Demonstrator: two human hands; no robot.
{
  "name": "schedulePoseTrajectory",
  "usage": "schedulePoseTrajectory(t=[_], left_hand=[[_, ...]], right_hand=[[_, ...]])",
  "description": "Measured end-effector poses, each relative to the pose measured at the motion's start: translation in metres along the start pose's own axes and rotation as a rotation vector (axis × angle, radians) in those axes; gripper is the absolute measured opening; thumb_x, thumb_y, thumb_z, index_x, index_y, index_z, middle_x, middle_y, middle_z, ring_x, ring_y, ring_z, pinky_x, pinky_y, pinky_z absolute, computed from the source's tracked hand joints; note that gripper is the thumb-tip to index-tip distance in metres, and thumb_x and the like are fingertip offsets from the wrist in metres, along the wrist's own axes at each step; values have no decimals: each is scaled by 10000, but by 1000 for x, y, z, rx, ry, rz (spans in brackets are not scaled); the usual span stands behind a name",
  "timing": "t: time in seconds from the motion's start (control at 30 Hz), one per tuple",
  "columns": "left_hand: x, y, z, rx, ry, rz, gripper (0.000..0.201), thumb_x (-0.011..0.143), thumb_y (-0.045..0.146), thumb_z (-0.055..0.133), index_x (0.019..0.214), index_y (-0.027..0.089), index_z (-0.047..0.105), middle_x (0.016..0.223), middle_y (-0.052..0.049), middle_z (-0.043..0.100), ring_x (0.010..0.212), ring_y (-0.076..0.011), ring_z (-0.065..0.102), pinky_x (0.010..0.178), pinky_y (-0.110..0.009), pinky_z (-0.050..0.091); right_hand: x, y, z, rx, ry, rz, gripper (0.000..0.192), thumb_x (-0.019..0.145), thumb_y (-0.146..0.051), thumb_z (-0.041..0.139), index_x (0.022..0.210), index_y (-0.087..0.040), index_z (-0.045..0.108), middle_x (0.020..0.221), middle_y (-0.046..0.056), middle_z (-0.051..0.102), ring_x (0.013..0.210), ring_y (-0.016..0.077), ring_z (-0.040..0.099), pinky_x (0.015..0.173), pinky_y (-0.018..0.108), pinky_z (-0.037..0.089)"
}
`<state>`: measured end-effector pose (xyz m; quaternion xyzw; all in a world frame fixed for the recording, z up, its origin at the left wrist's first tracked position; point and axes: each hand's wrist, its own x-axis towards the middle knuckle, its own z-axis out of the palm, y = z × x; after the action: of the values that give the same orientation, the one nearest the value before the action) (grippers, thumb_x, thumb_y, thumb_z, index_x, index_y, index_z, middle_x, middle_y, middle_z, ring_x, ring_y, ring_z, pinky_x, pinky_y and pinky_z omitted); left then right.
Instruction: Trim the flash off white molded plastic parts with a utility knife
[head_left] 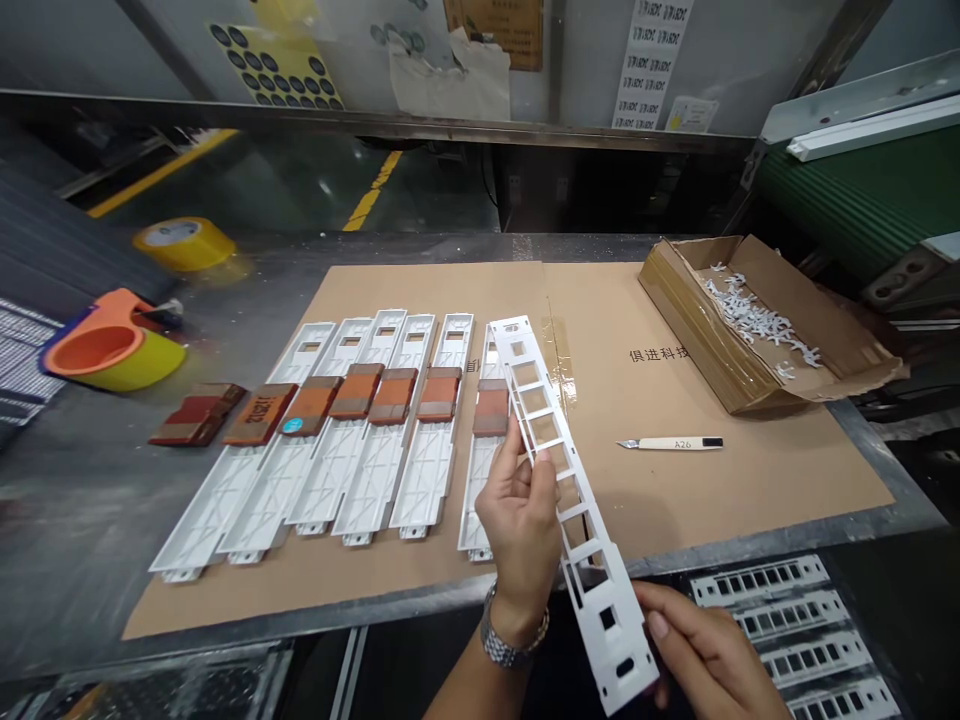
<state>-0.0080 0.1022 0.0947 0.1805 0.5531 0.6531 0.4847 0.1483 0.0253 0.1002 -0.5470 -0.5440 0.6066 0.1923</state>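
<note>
While the grey metal surface (105, 480) carries a wide sheet of brown cardboard (675, 400) across its middle, the work on it looks to be partly through. Seven long white plastic frames (360, 470) lie side by side on the cardboard's left half, running from near its far edge to its near edge, and each but the leftmost has a reddish-brown block (394, 395) resting across it; two more such blocks sit off the cardboard's left edge. By that count several frames are already laid out. One further long white plastic frame with square windows (559, 470) is in the air over the near edge of the cardboard, just right of the row, tilted with its far end up. The left hand (517, 515) is closed about its middle, thumb and fingers pinching one side rail; the right hand (701, 650) wraps loosely round its near end, below the surface's near edge. A stack of more windowed white frames (795, 630) waits lower right, so more appear left. At the far right corner an open brown cardboard box (757, 330) holds white plastic trimmings (750, 315). A small cream-handled craft knife (675, 443) lies on the cardboard's right half, untouched.
</note>
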Motion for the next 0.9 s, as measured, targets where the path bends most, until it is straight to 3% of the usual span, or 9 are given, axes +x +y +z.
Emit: schedulePoseTrajectory(t=[0.13,0.37,0.6,0.8,0.9], left_hand=[[2,-1,0,-20,-16,-8,578,797,326,666,1340,265,477,652,39,526,475,-37,393,473,-164,390],[6,-1,5,-46,-16,-64,644,801,323,650,1389,224,406,499,101,342,400,-45,248,354,-156,251],[7,-2,11,-39,-4,-16,610,805,302,650,1367,191,439,690,20,577,455,-47,397,410,-164,375],[6,-13,8,-5,-6,-17,610,802,409,650,1352,221,463,707,7,628,509,-79,510,487,-193,442],[4,-20,8,-14,16,-14,580,802,482,627,1308,219,518,973,-72,688,691,-141,626,597,-243,515]], right_hand=[[2,6,-2,27,1,-5,468,958,-498,358,1208,-190,608,622,18,630,536,128,574,537,237,452],[4,8,1,127,178,28,496,914,-552,439,1076,-127,635,596,9,610,493,109,550,468,215,423],[2,12,-2,8,185,6,488,937,-532,390,1077,-144,650,534,-3,585,486,122,558,494,227,411],[3,24,-3,-87,156,-62,465,914,-533,424,1139,-176,619,577,-13,571,512,121,526,500,218,387],[4,31,0,-167,193,-119,433,894,-532,458,1122,-202,621,567,-32,516,518,113,489,494,208,357]])
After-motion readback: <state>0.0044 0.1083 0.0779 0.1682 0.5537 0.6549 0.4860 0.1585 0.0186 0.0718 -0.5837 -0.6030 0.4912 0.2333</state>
